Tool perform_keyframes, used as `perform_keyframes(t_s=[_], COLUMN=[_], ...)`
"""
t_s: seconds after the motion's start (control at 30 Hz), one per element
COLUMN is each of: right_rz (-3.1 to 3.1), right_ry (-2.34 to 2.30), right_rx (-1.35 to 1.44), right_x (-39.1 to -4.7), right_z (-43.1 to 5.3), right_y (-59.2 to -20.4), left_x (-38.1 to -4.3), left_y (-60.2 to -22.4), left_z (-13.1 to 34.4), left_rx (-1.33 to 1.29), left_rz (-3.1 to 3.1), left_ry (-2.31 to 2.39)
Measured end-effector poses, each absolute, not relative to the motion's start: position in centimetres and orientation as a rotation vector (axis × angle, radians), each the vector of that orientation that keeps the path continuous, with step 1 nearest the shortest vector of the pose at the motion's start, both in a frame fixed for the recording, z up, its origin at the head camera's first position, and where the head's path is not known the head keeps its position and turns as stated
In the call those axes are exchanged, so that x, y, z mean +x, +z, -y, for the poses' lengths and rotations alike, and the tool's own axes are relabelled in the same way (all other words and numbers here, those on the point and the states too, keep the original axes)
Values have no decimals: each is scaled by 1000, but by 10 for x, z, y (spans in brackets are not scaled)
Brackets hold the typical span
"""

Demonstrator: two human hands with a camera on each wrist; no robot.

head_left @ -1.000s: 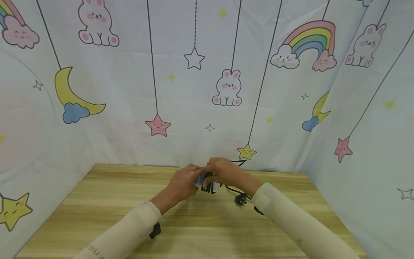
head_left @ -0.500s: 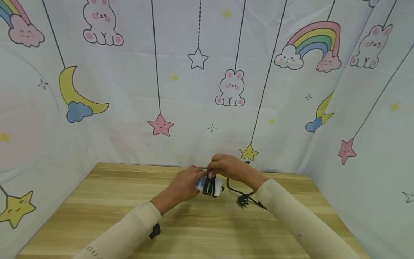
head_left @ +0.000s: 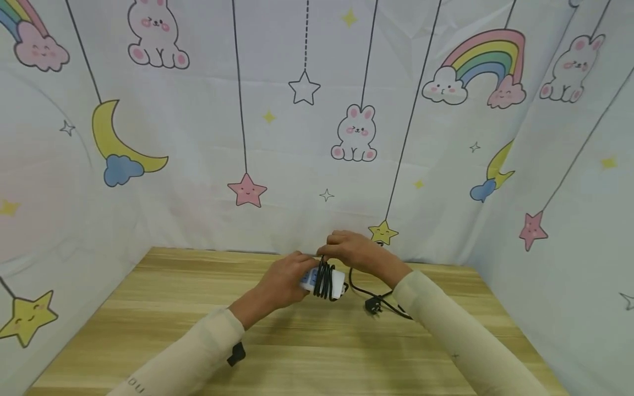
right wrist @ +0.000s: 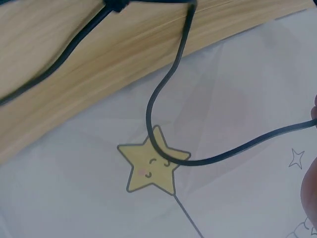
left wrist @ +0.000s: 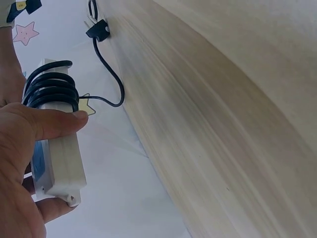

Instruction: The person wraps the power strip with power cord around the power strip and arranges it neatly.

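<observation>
In the head view my left hand (head_left: 284, 280) grips one end of a white power strip (head_left: 338, 284) with blue socket faces, above the table. Its thumb presses across the strip in the left wrist view, close to the wound cord (left wrist: 52, 89). Several turns of black cord circle the strip's middle. At the top of these turns my right hand (head_left: 356, 253) pinches the cord (head_left: 322, 263). Only a sliver of that hand's fingers (right wrist: 311, 193) shows at the right wrist view's edge, where the cord (right wrist: 233, 153) runs in.
Loose cord trails to the right, with a black plug (head_left: 373, 305) hanging or lying near the right forearm. A black object (head_left: 236, 355), partly hidden by the left sleeve, lies on the wooden table (head_left: 163, 308). A patterned white curtain (head_left: 287, 143) stands behind and at both sides.
My right hand has moved from in front of the strip up to its top, uncovering the wound cord and the strip's white end. The left hand keeps its grip. The head view has shifted slightly.
</observation>
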State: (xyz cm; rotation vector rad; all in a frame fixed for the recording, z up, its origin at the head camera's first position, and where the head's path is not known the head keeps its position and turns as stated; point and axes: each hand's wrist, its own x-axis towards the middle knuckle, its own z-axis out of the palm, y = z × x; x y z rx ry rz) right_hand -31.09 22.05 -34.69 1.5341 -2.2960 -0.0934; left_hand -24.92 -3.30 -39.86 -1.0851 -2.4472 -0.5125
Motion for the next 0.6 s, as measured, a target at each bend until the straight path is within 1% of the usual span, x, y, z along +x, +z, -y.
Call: perform_keyframes(t_s=[0.17, 0.6], right_rz=[2266, 2471], right_ry=[-140, 205], right_rx=[1489, 1350], right_x=[-311, -315], right_z=[-223, -221], right_y=[-352, -365], left_x=[-246, -239], left_y=[-398, -396], left_z=[33, 31], left_rx=[-1065, -1007], left_rz=[2378, 2259], left_ry=[-512, -473])
